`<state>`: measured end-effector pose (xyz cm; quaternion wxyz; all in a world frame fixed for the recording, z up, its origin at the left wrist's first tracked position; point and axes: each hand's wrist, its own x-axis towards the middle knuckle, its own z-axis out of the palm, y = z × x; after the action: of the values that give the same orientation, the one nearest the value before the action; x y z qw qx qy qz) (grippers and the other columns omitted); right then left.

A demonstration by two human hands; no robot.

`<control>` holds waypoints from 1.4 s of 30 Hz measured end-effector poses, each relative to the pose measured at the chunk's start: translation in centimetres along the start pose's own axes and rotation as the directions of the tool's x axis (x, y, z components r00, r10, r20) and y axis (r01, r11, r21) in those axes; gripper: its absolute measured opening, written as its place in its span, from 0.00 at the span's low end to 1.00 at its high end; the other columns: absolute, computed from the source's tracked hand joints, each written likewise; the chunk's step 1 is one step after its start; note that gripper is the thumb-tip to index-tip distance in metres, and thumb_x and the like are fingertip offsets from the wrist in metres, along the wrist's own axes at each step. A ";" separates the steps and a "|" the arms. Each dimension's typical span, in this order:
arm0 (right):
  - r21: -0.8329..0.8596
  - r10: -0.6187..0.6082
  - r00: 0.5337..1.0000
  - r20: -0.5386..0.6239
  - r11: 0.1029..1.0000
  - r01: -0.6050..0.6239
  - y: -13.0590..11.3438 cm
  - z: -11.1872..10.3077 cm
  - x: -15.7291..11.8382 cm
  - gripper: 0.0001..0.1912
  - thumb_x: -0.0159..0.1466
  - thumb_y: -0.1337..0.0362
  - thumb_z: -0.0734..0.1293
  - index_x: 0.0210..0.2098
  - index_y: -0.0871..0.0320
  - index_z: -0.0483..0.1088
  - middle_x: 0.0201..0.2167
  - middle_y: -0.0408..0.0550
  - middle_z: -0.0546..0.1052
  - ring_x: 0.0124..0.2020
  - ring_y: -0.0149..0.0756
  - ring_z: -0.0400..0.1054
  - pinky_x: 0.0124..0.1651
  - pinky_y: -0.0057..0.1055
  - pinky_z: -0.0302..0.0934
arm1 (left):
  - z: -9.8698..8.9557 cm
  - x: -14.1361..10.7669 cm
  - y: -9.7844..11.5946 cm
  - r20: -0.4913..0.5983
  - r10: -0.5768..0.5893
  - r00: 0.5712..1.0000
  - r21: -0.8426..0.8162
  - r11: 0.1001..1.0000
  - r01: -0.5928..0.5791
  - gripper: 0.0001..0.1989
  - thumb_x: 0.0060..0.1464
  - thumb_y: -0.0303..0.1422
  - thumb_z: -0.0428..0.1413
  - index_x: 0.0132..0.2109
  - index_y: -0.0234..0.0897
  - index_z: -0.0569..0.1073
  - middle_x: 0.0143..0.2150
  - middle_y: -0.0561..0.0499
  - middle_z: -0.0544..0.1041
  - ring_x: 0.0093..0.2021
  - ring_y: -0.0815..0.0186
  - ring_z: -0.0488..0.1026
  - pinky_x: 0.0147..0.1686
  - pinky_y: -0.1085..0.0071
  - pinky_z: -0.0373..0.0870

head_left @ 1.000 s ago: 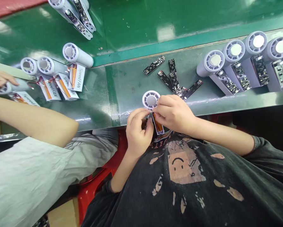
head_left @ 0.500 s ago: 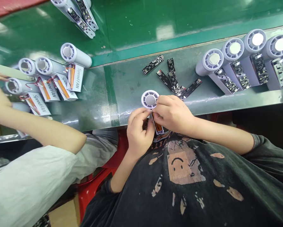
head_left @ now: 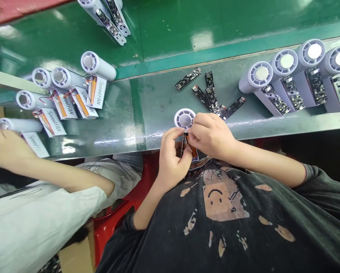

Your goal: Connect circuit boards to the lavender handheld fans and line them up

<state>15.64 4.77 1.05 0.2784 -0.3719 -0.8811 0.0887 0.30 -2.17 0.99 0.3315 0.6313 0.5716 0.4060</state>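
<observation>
On the left, a co-worker's hand (head_left: 9, 148) lies over a row of pale lilac plastic fans with round heads and white rectangular handles (head_left: 55, 123) on the grey-green worktop (head_left: 155, 110). At centre, the person's left hand (head_left: 172, 155) is curled, thumb and fingers pinching a thin, dark strip (head_left: 183, 141) seen edge-on. Immediately right of it is the pale lilac fan with a grey disc (head_left: 185, 119), its head at the worktop's near edge, its open handle with an orange battery (head_left: 192, 148) running lengthwise toward the person's body. The right hand (head_left: 211, 132) is nearer, overlapping that fan's neck, fingertips bunched; whether they pinch anything I cannot tell. Beyond them lie loose black circuit boards (head_left: 211, 99), then, farther right, upright lilac fans with boards on their handles (head_left: 256, 77).
</observation>
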 end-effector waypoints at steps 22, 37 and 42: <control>0.033 0.077 0.986 0.145 0.996 -0.083 -0.4 -0.8 1.3 0.11 0.62 0.73 0.60 0.28 0.62 0.73 0.26 0.47 0.66 0.28 0.34 0.55 0.32 0.35 0.47 | -0.3 -0.2 0.2 -0.006 0.039 0.999 0.094 0.995 -0.038 0.27 0.52 0.19 0.52 0.58 0.40 0.69 0.59 0.42 0.68 0.58 0.56 0.71 0.46 0.64 0.80; 0.312 0.088 0.995 -0.051 0.948 -0.067 1.1 1.0 0.4 0.09 0.59 0.74 0.61 0.25 0.61 0.70 0.27 0.46 0.67 0.31 0.33 0.61 0.33 0.30 0.56 | 0.0 0.1 -0.1 -0.035 0.088 0.996 0.133 0.988 -0.082 0.26 0.53 0.20 0.53 0.58 0.40 0.69 0.57 0.44 0.68 0.55 0.59 0.72 0.39 0.70 0.80; 0.101 0.050 0.999 0.000 0.994 -0.049 0.7 0.3 0.6 0.12 0.61 0.73 0.59 0.24 0.61 0.69 0.26 0.46 0.64 0.28 0.33 0.54 0.33 0.33 0.49 | 0.2 -0.1 -0.3 -0.033 0.048 0.998 0.081 0.996 -0.045 0.26 0.54 0.21 0.52 0.59 0.42 0.68 0.59 0.43 0.67 0.56 0.59 0.72 0.43 0.68 0.80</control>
<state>15.57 5.73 0.79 0.2955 -0.3792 -0.8657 0.1395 0.34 -2.19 0.64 0.2864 0.6500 0.5782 0.4014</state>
